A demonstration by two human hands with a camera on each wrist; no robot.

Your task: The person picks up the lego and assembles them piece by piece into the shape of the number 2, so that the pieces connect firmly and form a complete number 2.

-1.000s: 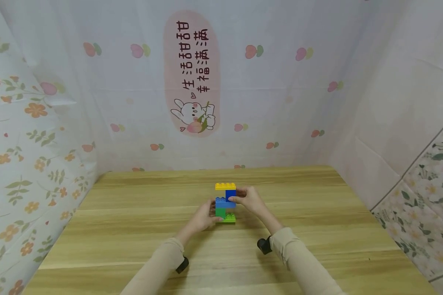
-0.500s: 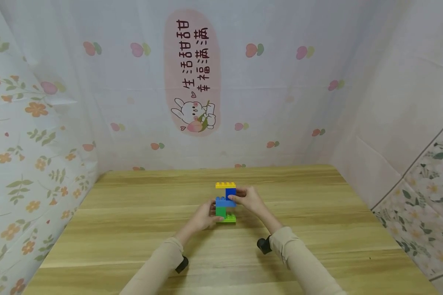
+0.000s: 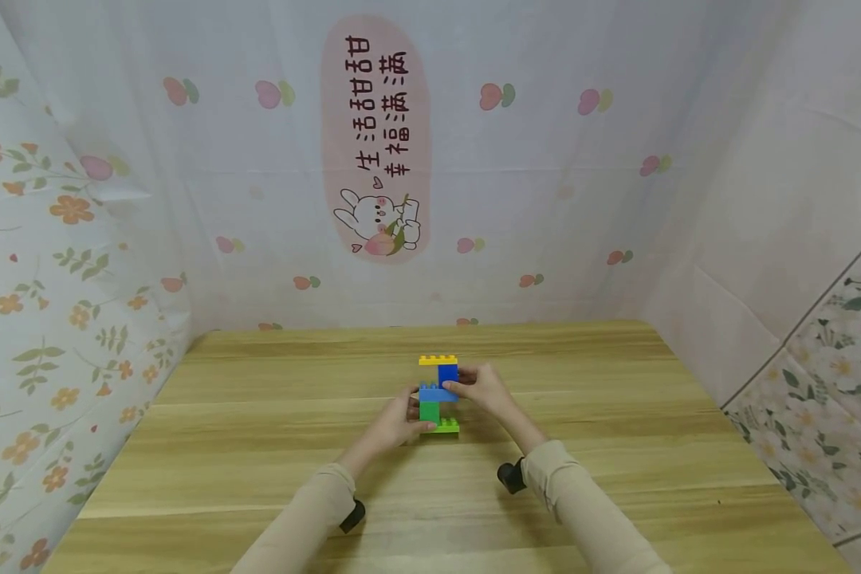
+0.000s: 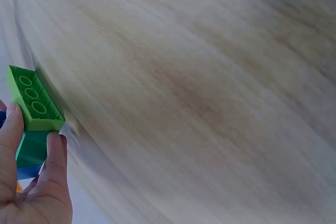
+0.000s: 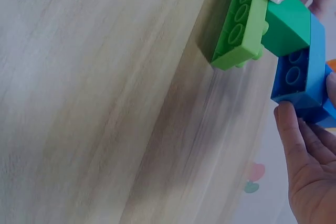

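Both hands hold one zigzag stack of toy building bricks in the middle of the head view. On top lies a long yellow brick (image 3: 438, 360), above a dark blue brick (image 3: 448, 375). Below these come a long lighter blue brick (image 3: 430, 395), a green brick (image 3: 429, 411) and a lime brick (image 3: 448, 428) at the bottom. My left hand (image 3: 393, 421) pinches the stack's lower left side, its thumb against the lime brick. From the right, my right hand (image 3: 486, 391) pinches the blue bricks. The lime brick's hollow underside (image 5: 236, 32) shows in both wrist views, lifted from the tabletop.
A wood-grain table (image 3: 258, 446) spreads beneath the hands. Behind it hangs a pale printed curtain (image 3: 531, 199), with floral cloth (image 3: 64, 319) at the left side. Black camera mounts (image 3: 511, 477) sit at both wrists.
The stack has tipped very slightly, so a bit less of the yellow brick's top shows. Both hands keep the same hold in nearly the same place.
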